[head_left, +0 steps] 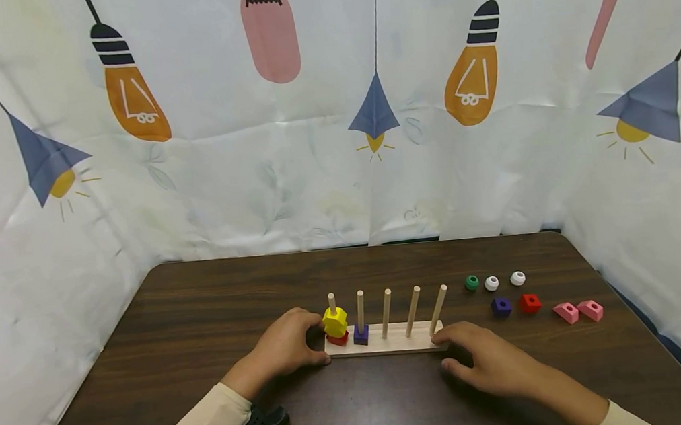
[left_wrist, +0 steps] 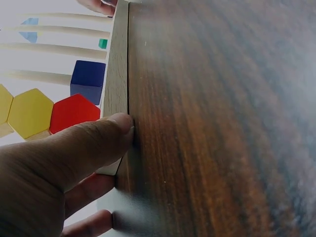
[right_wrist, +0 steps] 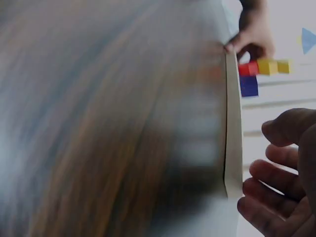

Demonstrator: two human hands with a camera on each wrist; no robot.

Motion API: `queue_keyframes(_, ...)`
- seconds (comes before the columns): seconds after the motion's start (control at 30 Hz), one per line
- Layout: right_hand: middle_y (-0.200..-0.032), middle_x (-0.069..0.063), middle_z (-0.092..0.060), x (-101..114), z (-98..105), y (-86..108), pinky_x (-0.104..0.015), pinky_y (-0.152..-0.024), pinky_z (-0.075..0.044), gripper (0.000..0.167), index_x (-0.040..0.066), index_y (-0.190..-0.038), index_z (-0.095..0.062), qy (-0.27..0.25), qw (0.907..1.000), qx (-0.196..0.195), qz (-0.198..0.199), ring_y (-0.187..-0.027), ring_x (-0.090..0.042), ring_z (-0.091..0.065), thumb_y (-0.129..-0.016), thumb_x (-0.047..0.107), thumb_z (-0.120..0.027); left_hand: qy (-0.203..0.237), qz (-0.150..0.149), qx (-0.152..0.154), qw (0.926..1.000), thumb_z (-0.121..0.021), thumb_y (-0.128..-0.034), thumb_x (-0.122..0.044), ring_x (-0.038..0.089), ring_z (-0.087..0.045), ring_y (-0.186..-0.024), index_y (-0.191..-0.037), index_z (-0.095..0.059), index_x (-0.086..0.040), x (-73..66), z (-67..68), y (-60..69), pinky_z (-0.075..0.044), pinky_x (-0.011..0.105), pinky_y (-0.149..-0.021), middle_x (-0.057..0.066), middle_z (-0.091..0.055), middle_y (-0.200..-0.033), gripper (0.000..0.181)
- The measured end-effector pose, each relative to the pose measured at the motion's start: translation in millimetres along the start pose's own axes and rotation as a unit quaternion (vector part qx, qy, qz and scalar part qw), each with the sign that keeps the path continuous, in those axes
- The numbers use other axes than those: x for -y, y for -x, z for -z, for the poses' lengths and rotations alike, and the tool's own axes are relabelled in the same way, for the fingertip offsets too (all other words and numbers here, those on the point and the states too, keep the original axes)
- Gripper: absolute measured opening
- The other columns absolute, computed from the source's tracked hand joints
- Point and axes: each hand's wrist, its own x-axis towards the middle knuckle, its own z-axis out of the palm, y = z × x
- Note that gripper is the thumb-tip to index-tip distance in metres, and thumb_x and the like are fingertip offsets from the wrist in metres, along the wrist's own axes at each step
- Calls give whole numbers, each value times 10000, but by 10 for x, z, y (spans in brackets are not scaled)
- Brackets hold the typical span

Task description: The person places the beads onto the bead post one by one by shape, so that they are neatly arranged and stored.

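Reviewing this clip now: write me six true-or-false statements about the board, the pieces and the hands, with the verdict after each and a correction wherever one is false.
1. The wooden board carries five pegs. True.
2. In the head view, red sits above yellow on the leftmost peg. False: the yellow pieces are above the red piece.
3. A dark blue block sits at the base of the second peg from the left. True.
4. The left hand grips one end of the board. True.
5. The right hand is holding the green bead. False: the right hand holds no piece; the green bead lies on the table.
6. Four pink pieces lie on the table. False: there are two pink pieces.
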Motion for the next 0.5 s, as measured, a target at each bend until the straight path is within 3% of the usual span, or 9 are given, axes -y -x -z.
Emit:
queue_keyframes(0.27,-1169,41,-678,-275,190,110,-463,-902,-531,344,121,-1172,-698,656,9940,-756,-445,-1105,-205,-641,-855,127,-834,4,-16,19,10000,-963,-681,-319,173,-593,-966,-971,-714,-161,-6,-3,11,-524,432,-845,-62,-649,-972,414)
queue_keyframes(0.5,-1186,-91,-681,-514,378,192,-546,-916,-491,310,70,-1163,-704,801,9829,-1252,-1086,-1126,-336,-617,-872,81,-808,7,-1,20,10000,-963,-685,-318,174,-592,-975,-990,-721,-155,6,-9,10,-524,436,-859,-53,-652,-992,422)
